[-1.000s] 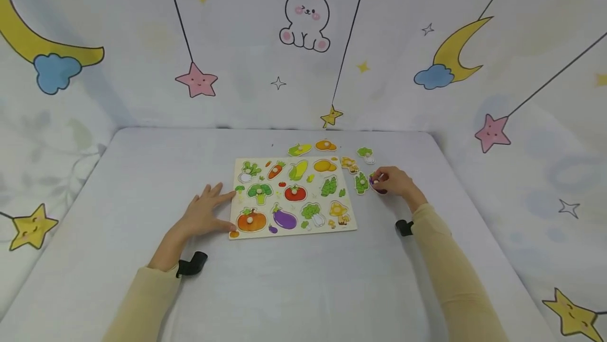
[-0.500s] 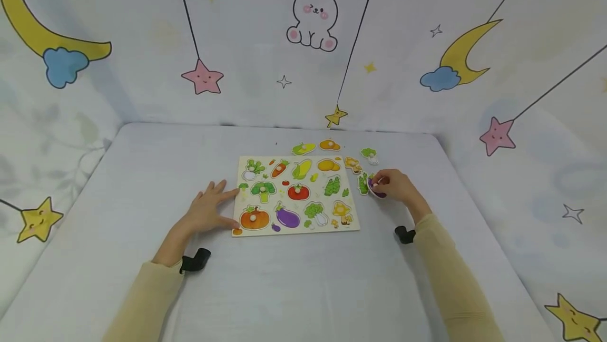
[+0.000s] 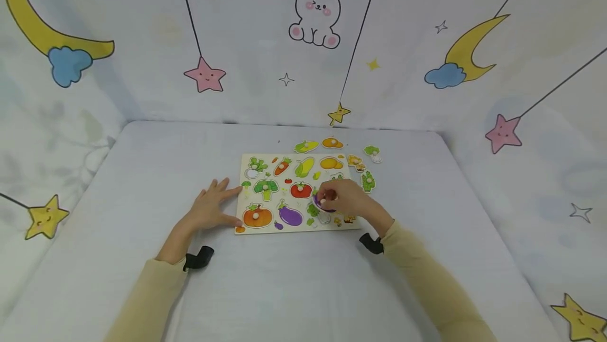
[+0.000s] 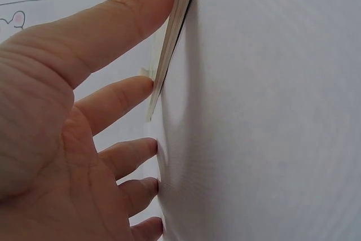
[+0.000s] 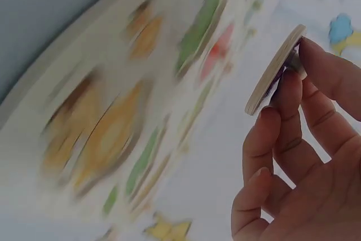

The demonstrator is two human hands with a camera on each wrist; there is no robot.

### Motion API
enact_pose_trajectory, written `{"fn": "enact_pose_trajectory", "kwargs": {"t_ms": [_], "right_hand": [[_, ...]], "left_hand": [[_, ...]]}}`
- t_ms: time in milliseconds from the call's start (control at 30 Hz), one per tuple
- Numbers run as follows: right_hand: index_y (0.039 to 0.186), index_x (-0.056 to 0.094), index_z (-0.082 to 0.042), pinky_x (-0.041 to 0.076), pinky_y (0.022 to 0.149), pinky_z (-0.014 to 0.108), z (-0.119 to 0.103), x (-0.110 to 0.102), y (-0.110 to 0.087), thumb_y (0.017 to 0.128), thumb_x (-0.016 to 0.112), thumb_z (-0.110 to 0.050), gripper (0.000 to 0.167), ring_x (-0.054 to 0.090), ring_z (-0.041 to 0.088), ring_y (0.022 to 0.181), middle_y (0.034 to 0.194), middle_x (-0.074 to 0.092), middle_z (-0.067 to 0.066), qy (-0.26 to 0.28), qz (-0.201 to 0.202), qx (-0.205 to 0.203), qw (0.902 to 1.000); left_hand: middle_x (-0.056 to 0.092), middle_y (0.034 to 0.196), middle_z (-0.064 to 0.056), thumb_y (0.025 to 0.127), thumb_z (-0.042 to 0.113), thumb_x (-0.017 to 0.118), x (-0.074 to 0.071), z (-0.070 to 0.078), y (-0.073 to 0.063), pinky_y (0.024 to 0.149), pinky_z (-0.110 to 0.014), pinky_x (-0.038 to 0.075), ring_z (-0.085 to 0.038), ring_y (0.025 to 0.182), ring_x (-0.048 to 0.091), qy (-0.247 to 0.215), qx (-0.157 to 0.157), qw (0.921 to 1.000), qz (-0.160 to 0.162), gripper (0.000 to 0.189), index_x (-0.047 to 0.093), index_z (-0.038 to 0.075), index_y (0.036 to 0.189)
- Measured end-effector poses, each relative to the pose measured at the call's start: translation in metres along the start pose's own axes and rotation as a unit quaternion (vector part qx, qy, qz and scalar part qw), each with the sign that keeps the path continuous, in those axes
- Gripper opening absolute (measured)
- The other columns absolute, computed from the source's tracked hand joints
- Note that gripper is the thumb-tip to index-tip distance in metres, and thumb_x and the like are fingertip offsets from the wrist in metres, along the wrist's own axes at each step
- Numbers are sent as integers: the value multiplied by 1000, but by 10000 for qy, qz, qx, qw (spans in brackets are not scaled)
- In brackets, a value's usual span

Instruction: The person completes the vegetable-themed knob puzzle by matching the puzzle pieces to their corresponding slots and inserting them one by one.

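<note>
My right hand [image 3: 348,198] pinches the small knob of an eggplant puzzle piece [image 5: 276,70], a thin wooden cut-out held above the puzzle board [image 3: 265,228]. In the right wrist view the piece is seen edge-on, between thumb and fingers. My left hand [image 3: 208,209] rests at the board's left edge, its fingers spread; in the left wrist view the thumb and index fingertip touch the edge [image 4: 169,43]. A printed purple eggplant [image 3: 290,216] shows on the board's lower part. Pumpkin [image 3: 257,217], broccoli [image 3: 266,188], tomato [image 3: 301,190] and carrot [image 3: 282,166] pieces with knobs sit in the board.
Behind the board lie a corn piece [image 3: 305,146] and a potato piece [image 3: 332,143]. To its right are a mushroom piece [image 3: 356,163], a leafy green vegetable piece [image 3: 372,153] and a green pea-like piece [image 3: 368,181]. A patterned cloth wall [image 3: 256,31] rises behind the white table [image 3: 284,289].
My right hand has lifted the eggplant piece from the table right of the board and carried it left over the board. The left hand stays at the board's left edge.
</note>
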State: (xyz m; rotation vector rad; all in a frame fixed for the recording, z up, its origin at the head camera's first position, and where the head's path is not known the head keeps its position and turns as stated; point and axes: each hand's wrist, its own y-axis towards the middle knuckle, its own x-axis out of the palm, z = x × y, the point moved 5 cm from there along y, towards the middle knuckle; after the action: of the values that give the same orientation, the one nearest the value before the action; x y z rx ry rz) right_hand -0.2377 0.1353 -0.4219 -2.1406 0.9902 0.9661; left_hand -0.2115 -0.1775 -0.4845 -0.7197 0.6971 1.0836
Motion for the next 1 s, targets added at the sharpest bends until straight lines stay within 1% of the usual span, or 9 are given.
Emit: {"fn": "enact_pose_trajectory", "kwargs": {"t_ms": [67, 167, 300, 433, 567, 700, 800, 933, 1000], "right_hand": [[92, 68, -15, 43, 66, 25, -15, 12, 9, 88, 69, -11, 5, 52, 12, 73, 75, 59, -4, -103, -177, -108, 9997], [89, 69, -16, 41, 67, 25, -30, 30, 24, 88, 70, -13, 3, 52, 12, 72, 73, 58, -5, -303, -353, -172, 9988], [85, 67, -18, 37, 70, 30, -39, 51, 39, 88, 71, -16, 6, 51, 12, 73, 73, 57, -5, -564, -507, 108, 9971], [82, 66, -19, 36, 73, 34, -43, 65, 47, 87, 72, -18, 8, 52, 13, 77, 75, 57, -6, -697, -596, 400, 9950], [81, 66, -19, 35, 75, 35, -47, 66, 47, 86, 72, -17, 8, 52, 14, 77, 75, 56, -5, -795, -587, 545, 9936], [79, 64, -21, 36, 73, 33, -47, 65, 49, 86, 73, -18, 12, 52, 13, 76, 74, 56, -6, -913, -562, 632, 9922], [80, 63, -21, 36, 72, 32, -46, 65, 50, 87, 72, -19, 12, 52, 13, 76, 75, 56, -6, -983, -604, 573, 9917], [90, 67, -21, 39, 76, 33, -48, 61, 46, 88, 71, -20, 4, 53, 13, 78, 80, 59, -5, -781, -701, 422, 9936], [97, 69, -19, 43, 76, 32, -46, 53, 41, 89, 71, -18, 8, 54, 14, 78, 83, 62, -3, -510, -650, 342, 9960]], "left_hand": [[17, 158, -30, 70, 42, 85, 0, 1, -1, 114, -70, 5, -55, 145, 4, -6, -8, 10000, 4, 92, 45, 9, 146], [18, 158, -30, 70, 41, 85, -1, 1, -2, 114, -70, 5, -55, 145, 4, -19, -26, 10000, 17, 92, 45, 8, 146], [17, 159, -29, 70, 41, 85, -1, 2, -3, 115, -69, 4, -54, 146, 3, -17, -76, 10000, -5, 92, 45, 9, 146], [17, 159, -29, 71, 42, 85, 0, 1, -2, 115, -69, 4, -53, 146, 3, 42, -78, 10000, -32, 92, 44, 9, 147], [17, 159, -28, 71, 42, 85, 0, 2, 0, 115, -69, 5, -53, 146, 4, 114, -68, 9999, -20, 92, 45, 10, 147], [17, 159, -28, 70, 43, 85, -1, 5, 3, 115, -69, 5, -53, 146, 4, 161, -48, 9999, -12, 92, 45, 10, 147], [17, 159, -29, 70, 42, 85, -1, 6, 3, 115, -69, 5, -54, 146, 4, 167, -20, 9999, -17, 92, 45, 9, 147], [16, 158, -30, 69, 42, 85, -1, 5, 0, 114, -70, 5, -55, 145, 4, 131, -27, 9999, -39, 93, 44, 8, 147], [16, 158, -31, 69, 42, 85, 0, 4, -1, 114, -71, 5, -55, 145, 3, 105, -59, 9999, -53, 94, 44, 8, 147]]}}
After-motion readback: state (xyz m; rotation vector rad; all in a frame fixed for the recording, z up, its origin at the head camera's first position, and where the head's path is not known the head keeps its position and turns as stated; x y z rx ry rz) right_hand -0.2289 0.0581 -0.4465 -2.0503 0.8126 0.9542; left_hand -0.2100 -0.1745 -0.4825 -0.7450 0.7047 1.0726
